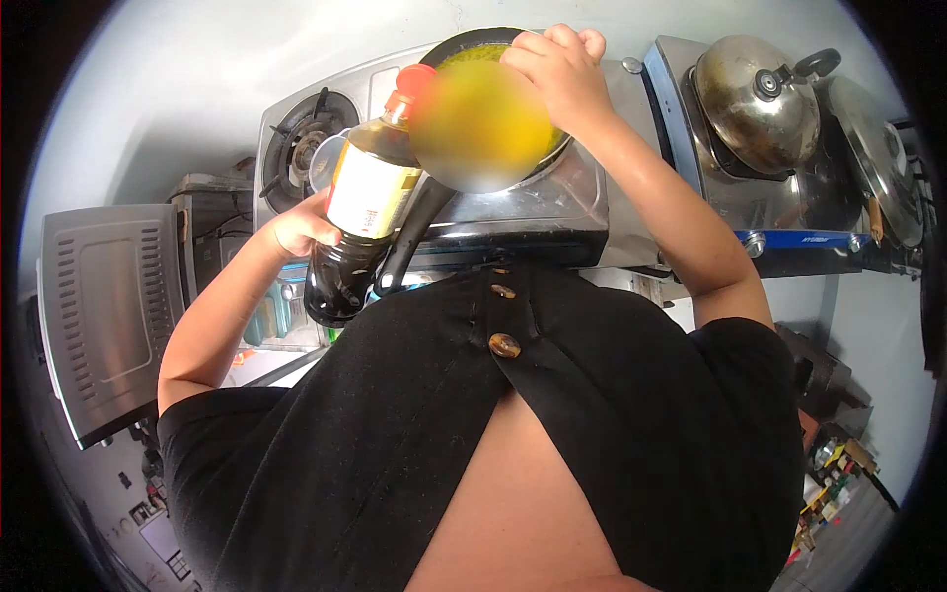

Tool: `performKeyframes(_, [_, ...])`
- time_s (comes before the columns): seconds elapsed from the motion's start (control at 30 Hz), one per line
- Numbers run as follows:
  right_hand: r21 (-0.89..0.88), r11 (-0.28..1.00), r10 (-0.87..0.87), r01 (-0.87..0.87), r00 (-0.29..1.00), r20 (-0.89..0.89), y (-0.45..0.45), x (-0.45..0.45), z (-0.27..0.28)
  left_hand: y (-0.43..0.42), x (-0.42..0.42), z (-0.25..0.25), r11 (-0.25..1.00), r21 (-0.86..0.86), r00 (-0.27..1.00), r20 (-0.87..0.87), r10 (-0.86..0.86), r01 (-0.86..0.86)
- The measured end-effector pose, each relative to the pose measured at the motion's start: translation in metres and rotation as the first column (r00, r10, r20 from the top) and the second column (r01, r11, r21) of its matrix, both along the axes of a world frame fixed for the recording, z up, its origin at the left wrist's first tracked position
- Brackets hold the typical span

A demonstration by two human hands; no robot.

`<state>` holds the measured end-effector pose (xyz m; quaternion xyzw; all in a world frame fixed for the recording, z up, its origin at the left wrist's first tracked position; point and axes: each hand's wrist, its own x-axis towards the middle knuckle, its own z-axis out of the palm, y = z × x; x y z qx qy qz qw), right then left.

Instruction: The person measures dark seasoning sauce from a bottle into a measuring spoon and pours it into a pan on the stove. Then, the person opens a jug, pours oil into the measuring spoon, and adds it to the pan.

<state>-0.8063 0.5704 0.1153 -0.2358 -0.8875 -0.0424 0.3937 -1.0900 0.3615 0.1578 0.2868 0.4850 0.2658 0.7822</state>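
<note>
In the head view, the left hand (302,229) wraps round a dark-filled bottle (371,192), its red cap (415,79) beyond that hand; a firm, even grip would steady it. Ahead and right lies the pan (473,37). Over it, the right hand (564,79) has bent fingers; whether they pinch anything cannot be told.

Premises are a kitchen, apparently domestic. Evidence noted: a gas stove (582,212) with an exposed burner (308,135) and a frying pan (424,222) on it; a second cooker (718,202) alongside, carrying a metal kettle (758,107); a metal pot lid (873,148) beside the kettle; pale walls (222,59) behind.
</note>
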Motion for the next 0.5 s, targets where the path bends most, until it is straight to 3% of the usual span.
performKeyframes(0.27, [-0.469, 0.881, 0.032, 0.06, 0.982, 0.186, 0.0056, -0.0058, -0.0016, 0.0013, 0.0002, -0.0028, 0.996, -0.093, 0.997, 0.082, 0.007, 0.001])
performKeyframes(0.5, [-0.512, 0.859, 0.106, -0.004, 0.98, 0.17, 0.0069, -0.008, -0.0034, -0.0011, 0.002, -0.002, 0.994, -0.103, 0.996, 0.083, 0.04, -0.031])
